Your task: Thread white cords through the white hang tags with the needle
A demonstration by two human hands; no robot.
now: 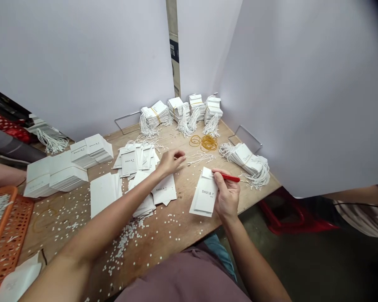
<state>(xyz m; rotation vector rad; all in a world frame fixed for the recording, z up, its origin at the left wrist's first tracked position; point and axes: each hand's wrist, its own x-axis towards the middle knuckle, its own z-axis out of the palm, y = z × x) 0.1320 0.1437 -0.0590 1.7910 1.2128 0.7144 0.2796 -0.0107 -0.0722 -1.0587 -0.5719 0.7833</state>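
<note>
My right hand point(227, 196) is closed on a red-handled tool point(230, 178) and a small stack of white printed tags point(205, 196), held low over the wooden table point(176, 226). Farther back, my left hand point(171, 161) reaches out with its fingers pinched at a loose bunch of white strings point(200, 157) lying on the wood. Whether it grips a string I cannot tell. More printed tags point(135, 159) lie spread just left of that hand.
Bundled strung tags point(182, 110) stand along the back corner and another bundle point(248, 161) lies at the right edge. Yellow rubber bands point(206, 142) lie between. Stacks of blank cards point(69, 165) sit left, an orange basket point(9, 235) far left. Punched paper dots litter the wood. Another person's arm point(359, 209) shows at right.
</note>
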